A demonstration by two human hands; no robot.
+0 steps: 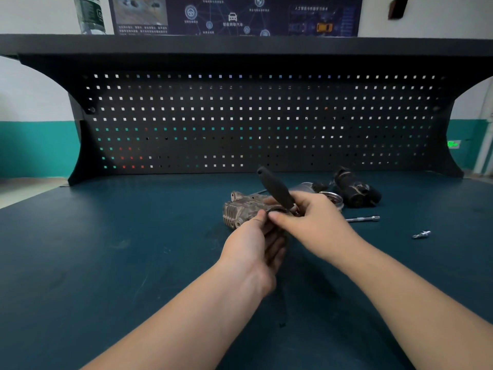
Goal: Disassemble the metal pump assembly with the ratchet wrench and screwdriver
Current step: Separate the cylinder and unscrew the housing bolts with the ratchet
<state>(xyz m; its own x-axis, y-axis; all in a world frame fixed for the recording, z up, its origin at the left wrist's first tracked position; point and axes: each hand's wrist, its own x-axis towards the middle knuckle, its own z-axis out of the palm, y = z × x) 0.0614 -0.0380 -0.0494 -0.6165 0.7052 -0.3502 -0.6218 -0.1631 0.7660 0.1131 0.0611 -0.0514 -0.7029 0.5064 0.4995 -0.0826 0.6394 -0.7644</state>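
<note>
The grimy finned metal pump body (241,209) lies on the dark teal bench (106,249), just beyond my hands. My right hand (312,220) grips a tool with a black handle (274,186) that slants up and to the left; its working end is hidden behind my fingers, at the pump. My left hand (253,241) is curled at the pump's near side and pinches a small part there, thumb tip close to my right thumb. What it pinches is mostly hidden.
A black cylindrical pump part (354,189) and a round metal piece (332,198) lie behind my right hand. A slim metal extension bar (362,218) and a small metal fitting (421,234) lie to the right. A black pegboard (253,121) closes the back.
</note>
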